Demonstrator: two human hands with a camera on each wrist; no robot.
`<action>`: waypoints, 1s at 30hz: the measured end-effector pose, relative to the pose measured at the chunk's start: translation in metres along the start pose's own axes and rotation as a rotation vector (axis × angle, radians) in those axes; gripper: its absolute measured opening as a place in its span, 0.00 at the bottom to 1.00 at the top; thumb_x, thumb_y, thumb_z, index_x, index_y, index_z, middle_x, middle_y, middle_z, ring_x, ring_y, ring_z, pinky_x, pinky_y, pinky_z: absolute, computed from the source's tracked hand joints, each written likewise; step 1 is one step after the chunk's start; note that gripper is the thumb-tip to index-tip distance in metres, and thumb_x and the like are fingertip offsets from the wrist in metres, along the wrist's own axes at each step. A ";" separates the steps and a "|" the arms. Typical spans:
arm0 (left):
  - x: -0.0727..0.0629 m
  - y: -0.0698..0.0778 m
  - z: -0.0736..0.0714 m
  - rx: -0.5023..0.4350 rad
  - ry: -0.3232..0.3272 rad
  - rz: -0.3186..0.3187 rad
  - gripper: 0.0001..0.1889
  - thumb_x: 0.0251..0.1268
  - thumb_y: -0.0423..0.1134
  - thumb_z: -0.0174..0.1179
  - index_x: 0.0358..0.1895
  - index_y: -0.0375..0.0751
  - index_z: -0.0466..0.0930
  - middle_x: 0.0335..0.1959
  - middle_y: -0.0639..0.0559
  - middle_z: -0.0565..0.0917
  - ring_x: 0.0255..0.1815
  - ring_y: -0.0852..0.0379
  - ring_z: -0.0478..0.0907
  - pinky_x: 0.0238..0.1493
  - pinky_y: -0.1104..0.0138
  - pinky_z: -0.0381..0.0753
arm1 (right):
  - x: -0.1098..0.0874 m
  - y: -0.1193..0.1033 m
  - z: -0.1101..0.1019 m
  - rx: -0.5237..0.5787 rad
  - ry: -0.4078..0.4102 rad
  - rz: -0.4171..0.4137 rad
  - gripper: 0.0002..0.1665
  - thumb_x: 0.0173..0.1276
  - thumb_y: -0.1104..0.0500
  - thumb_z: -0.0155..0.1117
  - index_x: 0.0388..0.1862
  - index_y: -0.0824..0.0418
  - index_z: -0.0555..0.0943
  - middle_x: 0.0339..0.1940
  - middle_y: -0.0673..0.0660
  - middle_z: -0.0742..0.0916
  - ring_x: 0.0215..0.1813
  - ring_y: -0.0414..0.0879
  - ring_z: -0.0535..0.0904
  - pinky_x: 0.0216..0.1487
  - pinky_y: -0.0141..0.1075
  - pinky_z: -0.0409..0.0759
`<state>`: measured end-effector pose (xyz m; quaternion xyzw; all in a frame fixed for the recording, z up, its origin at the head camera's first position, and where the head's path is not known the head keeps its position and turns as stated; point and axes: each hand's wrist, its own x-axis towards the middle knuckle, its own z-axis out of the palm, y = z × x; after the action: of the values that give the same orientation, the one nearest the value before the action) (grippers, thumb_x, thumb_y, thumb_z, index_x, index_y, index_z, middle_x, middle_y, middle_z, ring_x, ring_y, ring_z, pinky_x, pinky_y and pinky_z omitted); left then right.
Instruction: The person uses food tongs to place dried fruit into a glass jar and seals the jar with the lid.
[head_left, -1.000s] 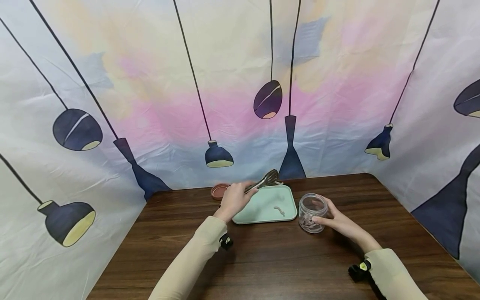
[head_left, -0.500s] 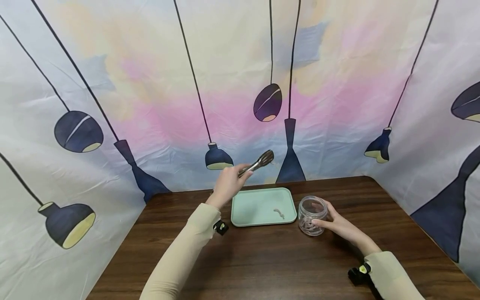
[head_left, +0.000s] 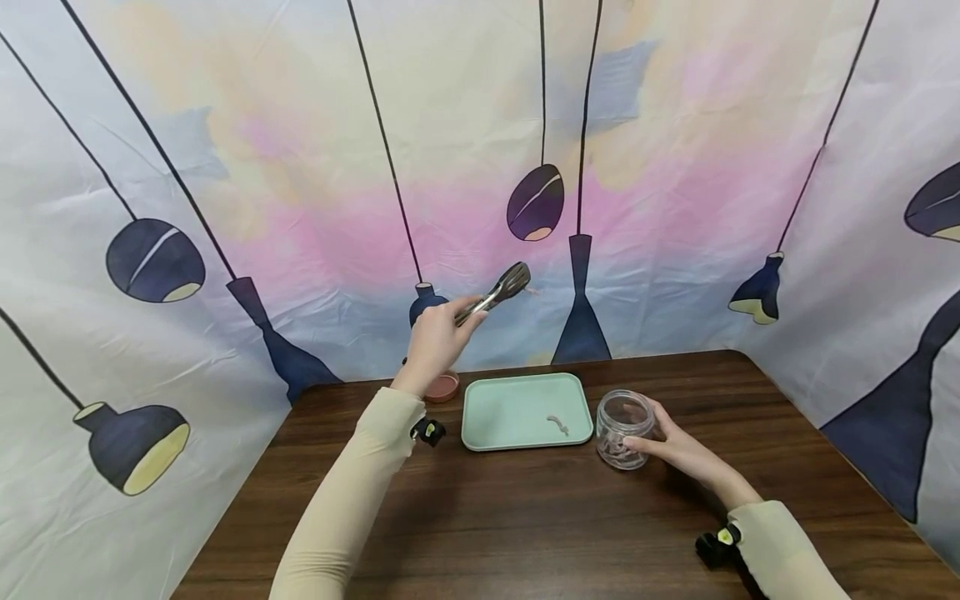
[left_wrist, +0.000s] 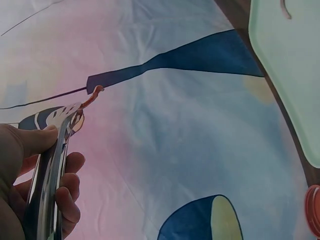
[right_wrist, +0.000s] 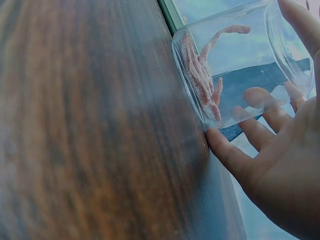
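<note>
My left hand [head_left: 437, 337] grips a pair of metal tongs [head_left: 495, 292], raised above the table's back edge. A thin reddish-brown strip [left_wrist: 92, 97] sticks out from the tongs' tips in the left wrist view. On the table my right hand [head_left: 686, 446] holds an upright clear jar [head_left: 615, 421], its mouth uncovered. Several similar strips [right_wrist: 200, 75] lie at the bottom of the jar, one leaning up its inside. Left of the jar is a pale green tray [head_left: 487, 429] with a single strip [head_left: 557, 424] on it.
A reddish round lid [head_left: 442, 387] lies behind the left forearm, left of the tray. The brown wooden table [head_left: 525, 517] ends at a hanging cloth [head_left: 660, 250] printed with lamps.
My left hand has lifted the tongs up and to the left, away from the tray, with the strip in their tips. The right hand and the jar have stayed in place.
</note>
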<state>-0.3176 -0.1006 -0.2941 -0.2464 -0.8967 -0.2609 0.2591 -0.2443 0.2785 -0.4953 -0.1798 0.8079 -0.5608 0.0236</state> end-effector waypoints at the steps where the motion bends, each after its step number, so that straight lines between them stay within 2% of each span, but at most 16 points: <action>1: 0.001 0.001 -0.001 0.004 0.003 0.003 0.21 0.73 0.52 0.61 0.64 0.51 0.82 0.25 0.52 0.82 0.11 0.56 0.62 0.17 0.63 0.61 | 0.000 0.000 0.000 -0.002 -0.001 0.001 0.48 0.75 0.55 0.64 0.83 0.51 0.47 0.78 0.67 0.61 0.78 0.66 0.53 0.66 0.64 0.61; 6: 0.004 0.005 -0.003 0.018 0.000 0.023 0.21 0.74 0.53 0.59 0.65 0.52 0.81 0.22 0.52 0.81 0.10 0.57 0.60 0.16 0.64 0.60 | -0.001 0.001 0.000 0.000 0.000 0.010 0.48 0.75 0.55 0.64 0.83 0.51 0.47 0.79 0.67 0.61 0.78 0.66 0.53 0.66 0.64 0.61; 12: 0.010 0.014 -0.005 0.014 -0.002 0.048 0.20 0.74 0.52 0.60 0.64 0.53 0.82 0.23 0.55 0.82 0.09 0.58 0.58 0.15 0.65 0.57 | 0.000 0.001 0.000 0.002 0.001 0.022 0.48 0.74 0.54 0.64 0.83 0.51 0.47 0.79 0.66 0.61 0.79 0.66 0.52 0.66 0.63 0.61; 18: 0.013 0.027 -0.006 0.028 -0.038 0.110 0.19 0.75 0.51 0.59 0.64 0.54 0.81 0.14 0.55 0.73 0.08 0.60 0.54 0.14 0.66 0.55 | 0.001 0.000 -0.001 0.008 0.001 0.022 0.48 0.74 0.54 0.65 0.83 0.49 0.48 0.79 0.66 0.61 0.79 0.65 0.53 0.66 0.62 0.62; 22: 0.014 0.035 -0.006 0.035 -0.046 0.159 0.19 0.75 0.51 0.59 0.64 0.53 0.81 0.12 0.55 0.71 0.09 0.59 0.55 0.15 0.66 0.56 | 0.001 -0.001 -0.001 0.000 0.001 0.020 0.48 0.74 0.54 0.65 0.83 0.49 0.48 0.79 0.66 0.61 0.79 0.65 0.52 0.66 0.63 0.61; 26: 0.016 0.043 -0.005 0.045 -0.052 0.212 0.19 0.75 0.51 0.59 0.64 0.53 0.82 0.21 0.54 0.81 0.10 0.59 0.60 0.16 0.65 0.58 | 0.001 0.000 -0.001 -0.002 0.003 0.021 0.48 0.74 0.54 0.65 0.83 0.49 0.48 0.79 0.66 0.61 0.79 0.66 0.52 0.66 0.63 0.61; 28: 0.016 0.047 -0.003 0.051 -0.059 0.232 0.19 0.75 0.50 0.60 0.63 0.53 0.82 0.32 0.52 0.87 0.13 0.61 0.65 0.18 0.65 0.61 | 0.001 0.000 -0.001 -0.002 0.002 0.021 0.49 0.74 0.54 0.65 0.83 0.49 0.47 0.79 0.66 0.61 0.79 0.66 0.52 0.66 0.63 0.61; 30: 0.016 0.051 -0.003 0.053 -0.067 0.247 0.19 0.74 0.50 0.60 0.63 0.52 0.82 0.43 0.51 0.89 0.15 0.61 0.69 0.19 0.64 0.64 | 0.001 0.001 -0.001 -0.003 0.001 0.020 0.49 0.74 0.54 0.65 0.83 0.49 0.47 0.79 0.66 0.61 0.79 0.66 0.52 0.66 0.63 0.61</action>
<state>-0.2993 -0.0595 -0.2653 -0.3564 -0.8744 -0.1949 0.2655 -0.2454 0.2794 -0.4952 -0.1716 0.8104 -0.5595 0.0285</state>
